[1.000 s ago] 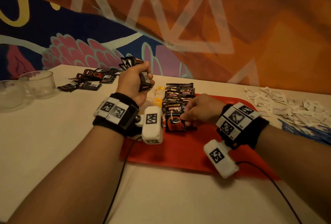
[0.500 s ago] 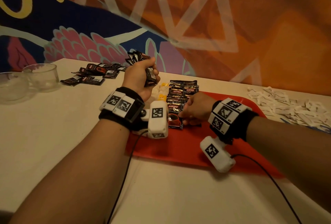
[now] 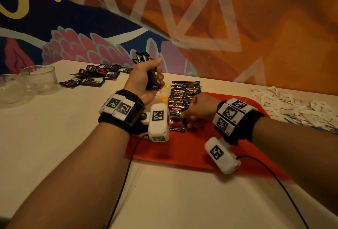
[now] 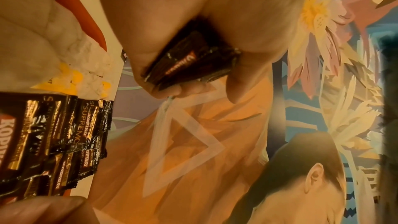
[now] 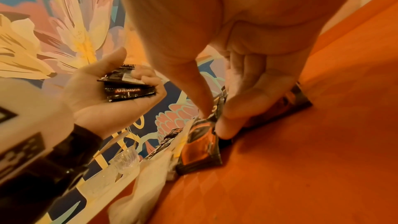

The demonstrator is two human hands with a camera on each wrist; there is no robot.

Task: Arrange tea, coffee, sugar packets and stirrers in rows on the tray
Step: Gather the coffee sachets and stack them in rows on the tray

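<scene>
Presently noted: red tray (image 3: 182, 152) at centre of a pale table (image 3: 54, 137), bearing a row of black coffee packets (image 3: 184, 91) overlapped from the far edge toward the near side. Nearest packet (image 3: 176, 121) of that row lying flat, pinched at its right edge between thumb and fingertips of the right hand (image 3: 198, 110); same pinch confirmed in the right wrist view, right hand (image 5: 237, 91) low over the tray (image 5: 301, 159), packet (image 5: 201, 146) resting on the red surface. Left hand (image 3: 144, 80) raised at 11 o'clock from the row, fist closed round a bundle of coffee packets (image 3: 146, 71), ends fanned above the thumb; left wrist view shows fingers of the left hand (image 4: 193, 14) wrapped about the bundle (image 4: 189, 59). Hands apart, not touching. Yellow-and-white tea packets (image 3: 163, 93) just beside the coffee row at its 9 o'clock, partly hidden behind the left wrist. Loose coffee packets (image 3: 93, 76) scattered on the table at 10 o'clock from the tray. Two clear glass bowls (image 3: 27, 82) farther out at 9 o'clock. White sugar packets (image 3: 285, 104) heaped off the tray at 2 o'clock; blue stirrers (image 3: 327, 128) at 3 o'clock, only partly in view. Painted wall (image 3: 182, 18) behind the table.
</scene>
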